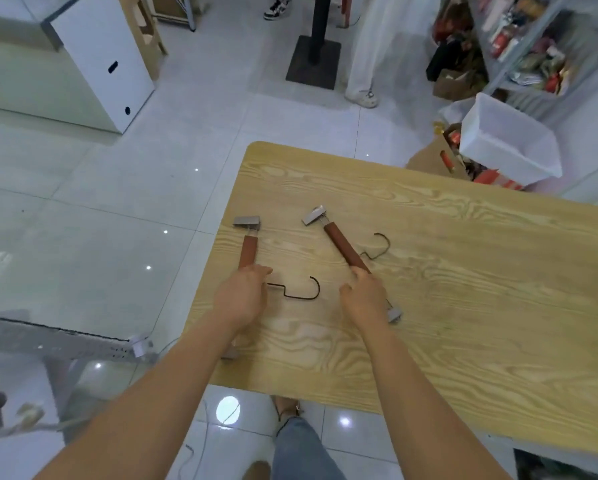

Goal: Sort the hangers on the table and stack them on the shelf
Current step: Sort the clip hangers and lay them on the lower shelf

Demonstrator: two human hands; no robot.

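Wooden table [464, 271] bears two brown-barred hangers [342, 249] with metal clips.

Two clip hangers lie on the desk [464, 271]: the left hanger [248, 249] by its left edge, the right hanger [342, 249] just beside it.

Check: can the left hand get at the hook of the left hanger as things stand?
Probably yes. The left hand rests on the left hanger; its hook lies flat on the table just beside the fingers, uncovered.
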